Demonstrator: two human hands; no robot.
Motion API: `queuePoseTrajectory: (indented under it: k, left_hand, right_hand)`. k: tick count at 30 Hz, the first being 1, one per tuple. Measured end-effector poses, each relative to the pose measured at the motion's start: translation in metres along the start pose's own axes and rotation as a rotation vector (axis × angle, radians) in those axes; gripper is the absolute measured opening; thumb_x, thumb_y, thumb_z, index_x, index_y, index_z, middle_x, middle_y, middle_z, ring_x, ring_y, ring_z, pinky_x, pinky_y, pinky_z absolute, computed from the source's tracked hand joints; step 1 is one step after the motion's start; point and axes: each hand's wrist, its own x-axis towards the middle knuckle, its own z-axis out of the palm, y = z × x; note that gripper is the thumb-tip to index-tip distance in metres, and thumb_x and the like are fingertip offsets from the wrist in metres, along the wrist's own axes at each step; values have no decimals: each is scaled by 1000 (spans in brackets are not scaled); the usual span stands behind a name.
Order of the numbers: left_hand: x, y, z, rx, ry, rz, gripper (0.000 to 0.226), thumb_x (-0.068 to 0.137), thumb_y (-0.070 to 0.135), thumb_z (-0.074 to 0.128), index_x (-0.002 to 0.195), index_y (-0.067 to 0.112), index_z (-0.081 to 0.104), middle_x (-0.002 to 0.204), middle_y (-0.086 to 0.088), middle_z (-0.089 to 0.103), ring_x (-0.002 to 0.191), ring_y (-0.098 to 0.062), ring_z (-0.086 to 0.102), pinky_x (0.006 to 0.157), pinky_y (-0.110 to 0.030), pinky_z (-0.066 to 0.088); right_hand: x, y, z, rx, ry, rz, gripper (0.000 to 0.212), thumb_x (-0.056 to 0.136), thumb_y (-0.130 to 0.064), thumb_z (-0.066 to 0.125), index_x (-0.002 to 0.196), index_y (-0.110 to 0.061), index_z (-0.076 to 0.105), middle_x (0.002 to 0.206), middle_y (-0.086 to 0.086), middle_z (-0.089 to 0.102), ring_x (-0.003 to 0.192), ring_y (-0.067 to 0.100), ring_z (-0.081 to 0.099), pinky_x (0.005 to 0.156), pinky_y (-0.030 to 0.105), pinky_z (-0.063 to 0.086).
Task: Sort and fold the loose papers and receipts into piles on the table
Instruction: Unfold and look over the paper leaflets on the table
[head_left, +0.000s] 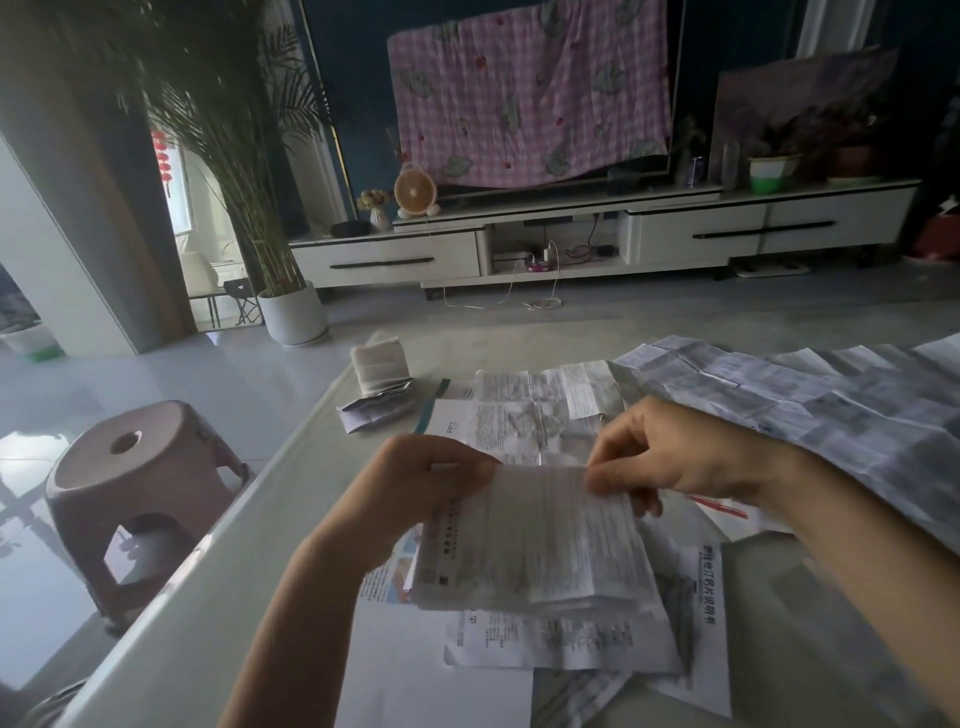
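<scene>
At the centre of the frame the left hand (431, 483) has its fingers curled round the upper left corner of a folded leaflet (535, 545), gripping it. Just to the right, the right hand (670, 452) pinches the same leaflet's top edge between thumb and forefinger, its other fingers loosely bent. The leaflet is several layers thick, covered in fine grey print. Its top edge is lifted and its lower edge lies on the papers below it.

Beneath it, in the lower centre, lies a printed sheet (561, 644), overlapping a longer instruction leaflet (706, 587) with a line of Chinese characters down its right side. A paper with red print (722, 506) shows under the right wrist. Just above the hands, several creased leaflets (519, 410) lie flat side by side. A large unfolded sheet (805, 395), marked by fold lines, spreads across the right of the frame. Left of the flat leaflets sit a small crumpled folded paper (374, 410) and, above it, a thick folded bundle (379, 364).

All of this rests on a glossy white table (260, 545). At the left stands a pink plastic stool (135, 488). Further up the frame are a potted palm (291, 312), a low white TV cabinet (519, 234), a small desk fan (413, 192) and a pink checked cloth (530, 93).
</scene>
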Motion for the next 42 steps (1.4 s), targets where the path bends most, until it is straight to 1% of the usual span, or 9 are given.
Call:
queuePoseTrajectory:
  k: [5, 8, 11, 15, 20, 25, 28, 35, 42]
  left_hand:
    - [2, -8, -15, -210, 353, 67, 16, 82, 9, 64, 73, 16, 75, 70, -7, 68, 63, -20, 61, 63, -32, 50]
    - [5, -10, -1, -351, 590, 101, 10, 84, 10, 64, 88, 11, 72, 68, 1, 68, 60, -11, 61, 61, -27, 51]
    - [3, -9, 28, -399, 658, 143, 9, 85, 9, 63, 86, 13, 71, 61, 8, 67, 52, 0, 57, 50, -15, 48]
    - [3, -10, 30, -381, 548, 29, 18, 85, 8, 61, 73, 16, 72, 64, -4, 65, 62, -16, 58, 62, -29, 50]
    - [2, -8, 12, -394, -3, -100, 16, 79, 12, 60, 89, 6, 71, 89, -18, 70, 74, -30, 67, 67, -37, 56]
    - [4, -8, 21, -227, 127, 3, 14, 90, 6, 55, 86, 4, 68, 80, -13, 69, 69, -23, 67, 58, -30, 55]
    - [5, -6, 24, -240, 162, 29, 18, 89, 0, 53, 80, 7, 67, 73, -9, 69, 64, -18, 66, 54, -27, 53]
    - [0, 2, 30, -614, -39, -179, 32, 93, 30, 43, 94, 6, 64, 79, -12, 68, 67, -22, 66, 57, -32, 55]
    - [2, -7, 40, -379, 142, -12, 12, 88, 10, 57, 95, 4, 63, 90, -11, 63, 65, -14, 67, 52, -28, 56]
  right_hand:
    - [-8, 13, -12, 196, 327, 16, 20, 77, -17, 64, 87, 0, 65, 77, 9, 73, 67, 19, 66, 60, 25, 58]
    - [-7, 11, 14, 630, 159, 89, 50, 70, -40, 69, 109, -10, 55, 109, 17, 66, 101, 30, 64, 84, 35, 56]
    - [3, 1, 49, 876, 46, 80, 75, 63, -49, 78, 119, -6, 53, 112, 21, 63, 100, 31, 63, 84, 37, 56]
    - [15, -7, 55, 928, 516, 65, 16, 85, -23, 61, 90, -8, 63, 66, 2, 69, 58, 13, 66, 48, 24, 52]
    - [14, 4, 37, 500, 611, 18, 27, 89, -18, 58, 83, 7, 62, 66, 27, 56, 53, 18, 58, 46, 21, 45]
    - [8, 7, 35, 595, 348, 21, 34, 77, -33, 62, 100, -8, 66, 93, 17, 69, 82, 25, 67, 65, 30, 54]
    - [4, 4, 38, 738, 192, 41, 23, 86, -8, 57, 107, -7, 65, 102, 13, 71, 90, 25, 69, 71, 28, 56]
    - [6, 5, 48, 598, 461, -104, 53, 84, 17, 43, 54, -16, 71, 92, -7, 69, 90, 17, 60, 52, 21, 50]
    - [7, 7, 43, 749, 420, 13, 29, 99, -25, 36, 111, -16, 60, 105, 14, 65, 89, 25, 62, 65, 32, 53]
